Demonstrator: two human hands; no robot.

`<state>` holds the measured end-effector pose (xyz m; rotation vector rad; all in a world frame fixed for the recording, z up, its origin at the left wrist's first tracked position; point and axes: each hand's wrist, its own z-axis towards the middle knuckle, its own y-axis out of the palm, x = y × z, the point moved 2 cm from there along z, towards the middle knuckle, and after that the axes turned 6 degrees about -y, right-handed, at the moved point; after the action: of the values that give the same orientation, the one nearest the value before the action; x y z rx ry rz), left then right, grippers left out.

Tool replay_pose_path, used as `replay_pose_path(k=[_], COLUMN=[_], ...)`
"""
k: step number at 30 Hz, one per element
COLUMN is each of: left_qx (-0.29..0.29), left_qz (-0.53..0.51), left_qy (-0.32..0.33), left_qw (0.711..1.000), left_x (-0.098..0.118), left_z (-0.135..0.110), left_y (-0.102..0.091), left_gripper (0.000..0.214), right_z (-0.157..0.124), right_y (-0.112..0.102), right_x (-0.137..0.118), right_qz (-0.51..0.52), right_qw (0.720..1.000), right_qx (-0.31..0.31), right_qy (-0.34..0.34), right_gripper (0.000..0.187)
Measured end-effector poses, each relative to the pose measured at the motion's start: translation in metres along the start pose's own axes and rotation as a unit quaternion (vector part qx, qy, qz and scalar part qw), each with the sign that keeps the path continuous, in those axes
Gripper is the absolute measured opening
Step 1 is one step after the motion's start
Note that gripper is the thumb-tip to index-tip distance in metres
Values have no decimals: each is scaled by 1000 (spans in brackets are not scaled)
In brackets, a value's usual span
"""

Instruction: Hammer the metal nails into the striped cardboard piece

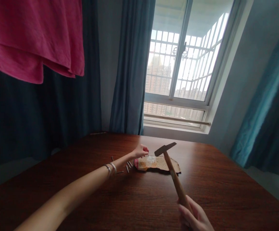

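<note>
My right hand [193, 213] is wrapped round the wooden handle of a hammer [174, 175], whose dark head is raised over the right half of a patterned board [163, 163]. This flat piece, ragged along its edges, lies on the table and carries dark spots with orange and pink patches. At its far left part, my left hand [141, 150] is closed in a pinch on what looks like a thin nail [148, 155], mostly hidden by the fingers. Several loose nails [129, 165] lie on the table left of the board, beside my left wrist.
The brown wooden table [139, 205] stretches to the wall under a barred window [178, 64]. Blue curtains [132, 70] hang behind it and at the right. A pink cloth [38, 38] hangs at the upper left.
</note>
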<state>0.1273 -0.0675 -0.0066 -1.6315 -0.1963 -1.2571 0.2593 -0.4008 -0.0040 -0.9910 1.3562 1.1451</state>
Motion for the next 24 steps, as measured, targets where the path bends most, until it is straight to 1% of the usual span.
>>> replay_pose_path(k=[2, 4, 6, 9, 17, 24], left_qx=[33, 64, 89, 115, 106, 119], left_qz=[31, 49, 48, 34, 26, 26], left_qy=[25, 34, 29, 28, 39, 41], left_qw=[999, 996, 994, 992, 993, 992], left_x=[-3, -7, -10, -14, -23, -29], left_z=[-2, -3, -3, -5, -1, 3], left_y=[12, 19, 24, 29, 39, 42], left_gripper=[22, 23, 23, 21, 20, 21], right_z=[7, 16, 26, 44, 85, 113], right_y=[-2, -6, -10, -15, -15, -17], right_x=[-11, -21, -28, -34, -30, -24], right_qz=[48, 62, 68, 93, 121, 100], right_qw=[998, 997, 997, 995, 992, 995], right_qx=[9, 22, 31, 28, 21, 26], right_qy=[26, 37, 34, 15, 2, 11], right_gripper=[45, 45, 44, 42, 41, 37])
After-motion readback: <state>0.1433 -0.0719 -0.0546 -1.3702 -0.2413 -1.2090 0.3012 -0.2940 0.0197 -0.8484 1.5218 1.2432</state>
